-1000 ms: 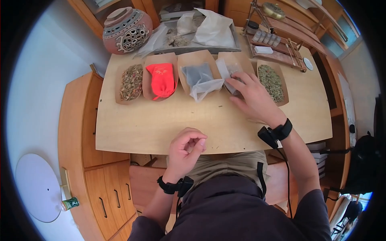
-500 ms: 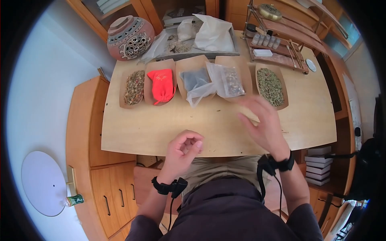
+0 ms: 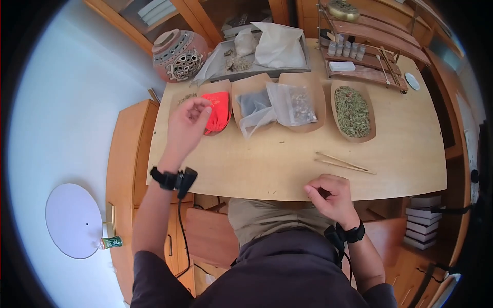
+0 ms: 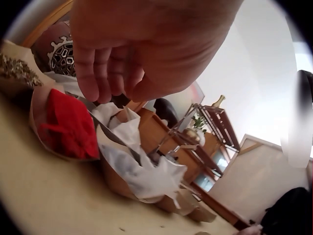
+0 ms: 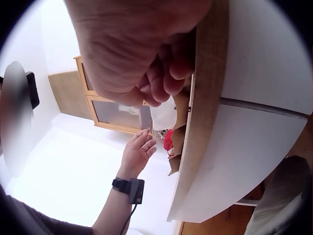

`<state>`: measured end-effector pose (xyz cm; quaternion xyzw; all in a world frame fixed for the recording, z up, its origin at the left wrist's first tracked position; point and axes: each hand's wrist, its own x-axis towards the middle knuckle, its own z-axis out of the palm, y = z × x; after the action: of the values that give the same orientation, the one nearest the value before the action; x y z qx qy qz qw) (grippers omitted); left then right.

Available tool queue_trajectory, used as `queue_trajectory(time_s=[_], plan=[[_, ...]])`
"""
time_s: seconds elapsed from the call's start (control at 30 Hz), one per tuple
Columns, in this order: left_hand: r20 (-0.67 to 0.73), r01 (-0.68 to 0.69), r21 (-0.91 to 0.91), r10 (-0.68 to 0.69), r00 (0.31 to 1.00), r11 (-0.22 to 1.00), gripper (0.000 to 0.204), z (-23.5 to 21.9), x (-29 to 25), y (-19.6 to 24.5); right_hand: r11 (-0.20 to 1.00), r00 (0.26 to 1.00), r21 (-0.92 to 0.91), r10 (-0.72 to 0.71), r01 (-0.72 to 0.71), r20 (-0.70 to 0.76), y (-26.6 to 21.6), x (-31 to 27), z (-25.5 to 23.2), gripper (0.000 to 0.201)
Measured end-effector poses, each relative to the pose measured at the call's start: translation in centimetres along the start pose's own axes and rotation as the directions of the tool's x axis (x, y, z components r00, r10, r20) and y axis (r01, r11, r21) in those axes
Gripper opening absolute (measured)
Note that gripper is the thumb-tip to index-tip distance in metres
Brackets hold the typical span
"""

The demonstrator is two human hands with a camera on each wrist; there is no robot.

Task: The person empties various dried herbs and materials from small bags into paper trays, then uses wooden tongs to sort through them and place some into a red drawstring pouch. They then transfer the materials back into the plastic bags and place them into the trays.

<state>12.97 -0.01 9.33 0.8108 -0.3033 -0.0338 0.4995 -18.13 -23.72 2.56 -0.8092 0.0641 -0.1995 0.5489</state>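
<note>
My left hand [image 3: 185, 128] hovers over the left side of the table with loosely bent fingers and nothing in them. It overlaps the red drawstring pouch [image 3: 222, 109], which lies in a brown paper tray. Behind that hand, a tray of dried mixed herbs [image 3: 186, 96] is mostly hidden; the left wrist view shows some of these herbs [image 4: 19, 71]. My right hand [image 3: 334, 197], loosely curled and holding nothing, is at the table's front edge. Wooden tweezers [image 3: 345, 163] lie just beyond it.
Further paper trays hold a bag with dark contents [image 3: 252, 102], a translucent bag of mixed pieces [image 3: 299, 105] and green dried leaves [image 3: 353, 114]. Behind them are a grey tray [image 3: 267, 72], a pierced clay pot [image 3: 179, 56] and a wooden rack [image 3: 370, 69] with small bottles.
My right hand has left the bag of mixed pieces and drawn back to the front edge, uncovering the tweezers. My left hand has moved from the front edge forward and left, toward the red pouch.
</note>
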Motion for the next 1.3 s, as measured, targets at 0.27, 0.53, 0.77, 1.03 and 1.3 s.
queue_trajectory(time_s=[0.27,0.53,0.77,1.03,1.3], plan=[[0.025,-0.119,0.779,0.159,0.987,0.615,0.032,-2.1,9.1,-1.9,0.99,1.0,0.143,0.016,-0.013,-0.021,0.6,-0.2,-0.7,0.012],[0.017,-0.041,0.916,0.063,0.998,0.399,0.027,-1.6,13.1,-3.1,0.981,0.999,0.192,0.028,-0.025,-0.015,1.0,-0.4,-0.7,0.012],[-0.04,0.042,0.889,-0.013,0.999,0.456,0.028,-1.9,14.0,-2.5,0.984,1.0,0.178,0.021,-0.019,-0.006,0.7,-0.2,-0.8,0.013],[-0.01,-0.043,0.898,0.117,0.993,0.437,0.037,-1.2,14.4,-4.2,0.989,1.0,0.149,0.003,0.0,-0.022,0.5,-0.1,-0.8,0.013],[-0.043,-0.025,0.882,0.133,0.99,0.471,0.03,-1.1,14.5,-4.9,0.99,1.0,0.143,-0.007,0.011,-0.03,0.4,-0.1,-0.6,0.012]])
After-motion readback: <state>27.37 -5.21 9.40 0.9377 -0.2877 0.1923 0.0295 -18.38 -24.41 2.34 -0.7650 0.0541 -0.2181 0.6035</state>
